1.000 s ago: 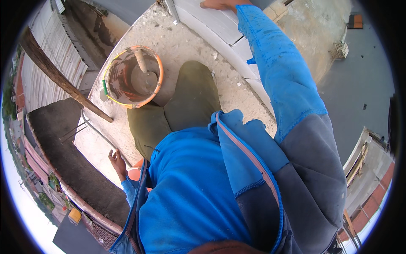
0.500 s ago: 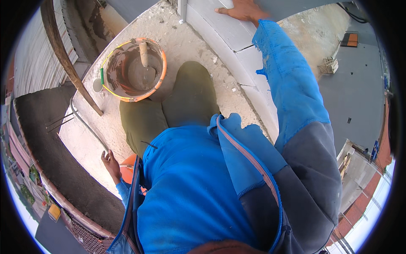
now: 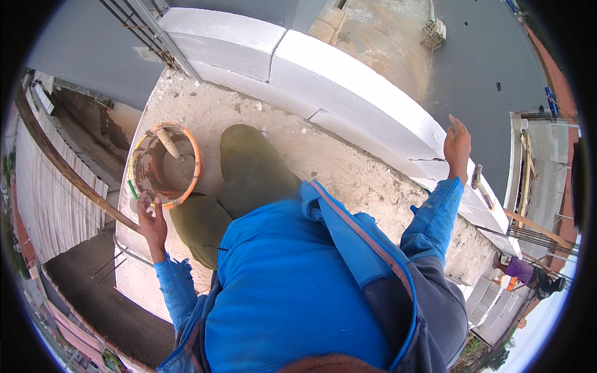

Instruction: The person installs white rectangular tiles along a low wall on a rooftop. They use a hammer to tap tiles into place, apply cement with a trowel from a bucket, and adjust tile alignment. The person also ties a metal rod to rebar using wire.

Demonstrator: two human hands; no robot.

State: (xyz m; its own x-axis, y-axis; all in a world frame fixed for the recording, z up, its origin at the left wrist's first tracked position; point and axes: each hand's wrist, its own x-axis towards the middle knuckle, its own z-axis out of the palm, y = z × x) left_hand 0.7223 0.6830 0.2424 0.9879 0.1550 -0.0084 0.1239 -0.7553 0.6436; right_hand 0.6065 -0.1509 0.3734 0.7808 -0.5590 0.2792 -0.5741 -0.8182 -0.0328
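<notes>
My left hand (image 3: pixel 152 229) is raised at the near side of an orange-rimmed bucket (image 3: pixel 198 165), fingers apart and holding nothing. The fingertips overlap the bucket's edge in view; whether they touch it I cannot tell. Inside the mortar-smeared bucket leans a tool, probably a trowel, with its light handle (image 3: pixel 168 142) up against the far wall. My right hand (image 3: pixel 458 147) is open, fingers stretched out, over the outer edge of a low white block wall (image 3: pixel 348 78). Past that hand, a tool with a wooden handle (image 3: pixel 482 186) lies on the wall's top.
A wooden pole (image 3: pixel 68 165) slants past the bucket on the left. Steel bars (image 3: pixel 149 31) stand at the wall's far end; more rods (image 3: pixel 535 236) stick out at the right. Dusty concrete (image 3: pixel 336 165) lies under my knees. Another person (image 3: pixel 519 270) is at the far right.
My view has turned to the right, showing more of the wall. My right hand has left the blocks' top and come nearer; my left hand has risen toward the bucket.
</notes>
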